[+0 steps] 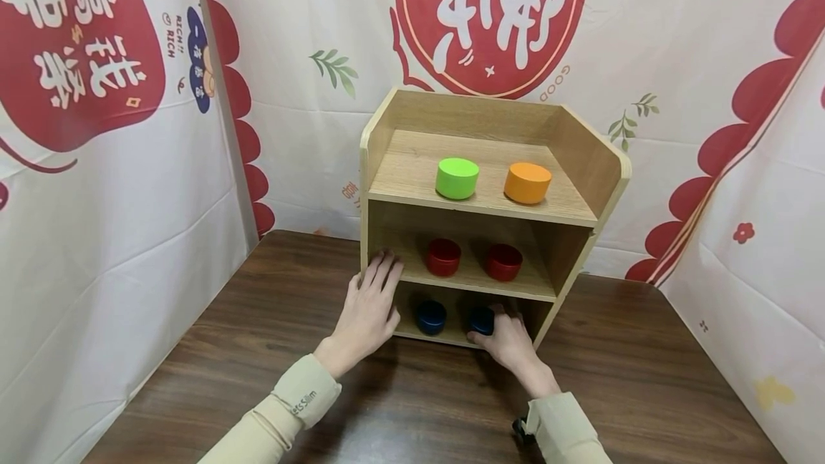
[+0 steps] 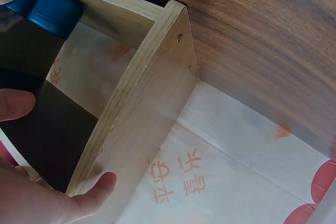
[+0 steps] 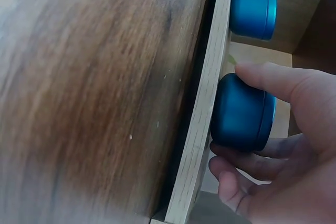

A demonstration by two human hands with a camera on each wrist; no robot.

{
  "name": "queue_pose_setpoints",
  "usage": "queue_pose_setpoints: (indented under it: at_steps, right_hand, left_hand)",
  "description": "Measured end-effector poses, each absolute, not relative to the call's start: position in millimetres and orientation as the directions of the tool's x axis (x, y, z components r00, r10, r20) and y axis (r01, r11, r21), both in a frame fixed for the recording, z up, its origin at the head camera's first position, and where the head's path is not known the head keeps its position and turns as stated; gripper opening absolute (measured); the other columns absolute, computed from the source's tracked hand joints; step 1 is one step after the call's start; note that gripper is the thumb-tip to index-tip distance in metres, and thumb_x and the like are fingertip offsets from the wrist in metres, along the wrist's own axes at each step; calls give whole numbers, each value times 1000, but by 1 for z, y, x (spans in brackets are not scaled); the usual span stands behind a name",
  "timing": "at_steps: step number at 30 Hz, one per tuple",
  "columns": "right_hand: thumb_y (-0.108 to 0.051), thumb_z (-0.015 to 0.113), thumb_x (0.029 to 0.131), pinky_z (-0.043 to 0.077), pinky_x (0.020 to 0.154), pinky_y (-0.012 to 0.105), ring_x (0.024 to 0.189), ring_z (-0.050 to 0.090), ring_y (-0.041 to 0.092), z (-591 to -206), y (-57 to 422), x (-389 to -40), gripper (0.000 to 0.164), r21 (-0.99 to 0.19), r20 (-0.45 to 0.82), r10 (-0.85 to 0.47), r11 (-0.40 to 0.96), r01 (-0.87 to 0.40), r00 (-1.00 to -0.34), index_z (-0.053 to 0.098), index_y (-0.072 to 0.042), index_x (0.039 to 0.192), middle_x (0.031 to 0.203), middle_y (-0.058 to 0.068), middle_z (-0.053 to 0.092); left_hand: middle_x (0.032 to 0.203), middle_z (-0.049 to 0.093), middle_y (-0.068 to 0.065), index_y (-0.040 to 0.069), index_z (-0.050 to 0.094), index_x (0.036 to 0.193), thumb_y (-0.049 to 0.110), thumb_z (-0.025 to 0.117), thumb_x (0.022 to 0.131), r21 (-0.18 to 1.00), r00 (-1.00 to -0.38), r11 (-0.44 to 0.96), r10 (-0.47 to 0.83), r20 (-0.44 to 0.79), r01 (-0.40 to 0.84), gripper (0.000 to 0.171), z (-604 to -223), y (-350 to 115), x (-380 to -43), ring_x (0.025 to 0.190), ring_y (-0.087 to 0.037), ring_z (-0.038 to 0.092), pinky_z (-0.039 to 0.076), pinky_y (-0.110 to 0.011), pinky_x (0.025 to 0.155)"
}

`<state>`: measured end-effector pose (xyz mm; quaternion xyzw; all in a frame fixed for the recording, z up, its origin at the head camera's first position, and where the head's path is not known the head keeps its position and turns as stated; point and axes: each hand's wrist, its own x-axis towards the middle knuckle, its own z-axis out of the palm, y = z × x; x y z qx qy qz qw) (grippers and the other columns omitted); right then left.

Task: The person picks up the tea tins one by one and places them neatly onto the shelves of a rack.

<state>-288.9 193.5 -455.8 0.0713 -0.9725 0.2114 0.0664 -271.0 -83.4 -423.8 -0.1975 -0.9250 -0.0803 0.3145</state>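
My right hand (image 1: 509,342) pinches a small blue round tin (image 3: 239,113) with a lid seam, thumb on one side and fingers on the other. That tin stands at the front of the bottom shelf of a wooden three-tier rack (image 1: 477,210). A second blue tin (image 1: 430,317) sits to its left. My left hand (image 1: 367,306) rests at the rack's left side panel (image 2: 142,108), fingers fairly straight over its front edge, one finger outside it and the thumb toward the inside.
On the middle shelf are two red tins, one left (image 1: 443,258) and one right (image 1: 503,262). The top shelf holds a green cylinder (image 1: 457,179) and an orange cylinder (image 1: 527,183). The rack stands on a dark wooden table (image 1: 283,292), with printed white cloth (image 1: 309,156) behind.
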Motion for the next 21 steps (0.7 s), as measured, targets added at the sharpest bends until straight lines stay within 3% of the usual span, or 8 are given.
queue_pose_setpoints:
  at_steps: [10, 16, 21]
  right_hand:
    - [-42, 68, 85, 48, 88, 57, 110, 52, 54, -451, 194, -282, 79, -374, 184, -127, 908, -189, -975, 43, 15, 134, 117, 38, 58]
    - [-52, 59, 89, 45, 82, 59, 101, 54, 47, -433, 188, -259, 72, -237, 299, -182, 937, -258, -937, 55, 10, 126, 115, 30, 60]
    - [-57, 49, 93, 42, 87, 57, 112, 52, 41, -402, 181, -230, 70, -257, 292, -220, 919, -298, -931, 56, 3, 130, 122, 22, 61]
  left_hand:
    - [156, 30, -9, 12, 31, 150, 18, 61, 82, 39, -733, 908, 311, 605, 418, 75, -426, -82, -273, 146, -24, 25, 39, -52, 99]
    - [157, 30, -9, 12, 32, 150, 19, 62, 82, 48, -739, 904, 316, 595, 424, 75, -425, -85, -271, 146, -25, 25, 39, -53, 99]
    - [158, 29, -9, 11, 32, 151, 23, 65, 84, 53, -750, 898, 331, 573, 437, 76, -416, -87, -261, 147, -25, 26, 34, -58, 103]
